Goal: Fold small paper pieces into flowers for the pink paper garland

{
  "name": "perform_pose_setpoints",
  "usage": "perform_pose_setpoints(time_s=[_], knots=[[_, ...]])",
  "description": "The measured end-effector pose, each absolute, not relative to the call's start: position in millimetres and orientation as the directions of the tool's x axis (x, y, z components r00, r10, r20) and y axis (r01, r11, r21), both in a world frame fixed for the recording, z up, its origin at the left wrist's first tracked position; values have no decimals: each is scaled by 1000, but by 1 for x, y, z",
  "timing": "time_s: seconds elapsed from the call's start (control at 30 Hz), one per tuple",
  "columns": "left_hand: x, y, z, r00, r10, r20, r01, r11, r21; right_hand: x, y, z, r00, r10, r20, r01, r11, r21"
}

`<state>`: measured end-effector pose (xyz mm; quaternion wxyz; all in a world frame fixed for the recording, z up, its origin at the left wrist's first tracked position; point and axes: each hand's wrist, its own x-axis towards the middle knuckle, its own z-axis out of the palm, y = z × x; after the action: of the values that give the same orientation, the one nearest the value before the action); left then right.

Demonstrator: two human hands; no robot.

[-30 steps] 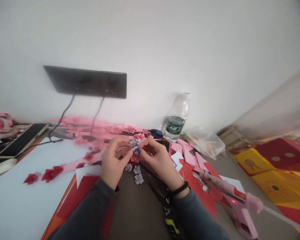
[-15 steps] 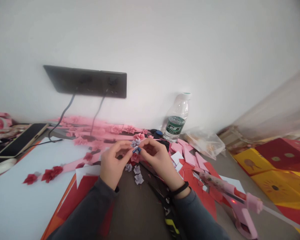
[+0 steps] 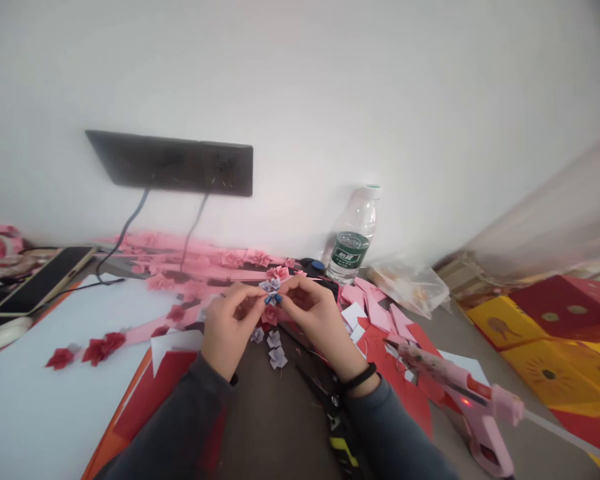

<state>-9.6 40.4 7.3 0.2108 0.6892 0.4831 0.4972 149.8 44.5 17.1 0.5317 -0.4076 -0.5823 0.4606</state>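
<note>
My left hand (image 3: 231, 327) and my right hand (image 3: 314, 319) meet at the middle of the table, thumbs and fingertips pinched together. Between them is a small blue-and-white paper flower (image 3: 273, 299), partly covered by the fingertips. Just behind it shows a pale lavender paper flower (image 3: 269, 285). Several more lavender flowers (image 3: 277, 358) lie on the table below the hands. A pink flower (image 3: 269, 315) sits close under the fingers. Black scissors (image 3: 334, 401) with yellow-green on the handle lie beside my right wrist.
A pink glue gun (image 3: 467, 393) with a lit red light rests at right on red paper (image 3: 415, 407). Behind stand a water bottle (image 3: 351, 250) and a plastic bag (image 3: 413, 287). Pink and red paper flowers (image 3: 104, 348), white sheets (image 3: 45, 400) and a phone (image 3: 45, 280) occupy the left.
The fingertips have shifted slightly around the small paper flower, and more of its blue and white shows. Everything else stays in place.
</note>
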Motion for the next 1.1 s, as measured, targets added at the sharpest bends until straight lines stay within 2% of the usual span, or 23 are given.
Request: perform_pose_setpoints(time_s=[0.07,0.2,0.3,0.67,0.9,1.1], knots=[[-9,39,7,66,897,438,430,-421,799,150,45,17,-101,964,247,-15,247,-969],[-7,37,6,75,948,310,268,-318,909,150,45,16,-100,965,244,-20,243,-970],[-6,38,4,38,960,279,209,-281,937,151,46,16,-80,966,247,-9,247,-969],[-7,41,5,30,930,366,210,-364,907,151,45,19,-162,975,152,-42,147,-988],[-12,41,6,87,874,478,388,-472,791,150,43,19,-228,964,141,-66,129,-989],[-12,41,6,116,858,501,393,-503,770,150,43,20,-214,967,142,-68,130,-989]])
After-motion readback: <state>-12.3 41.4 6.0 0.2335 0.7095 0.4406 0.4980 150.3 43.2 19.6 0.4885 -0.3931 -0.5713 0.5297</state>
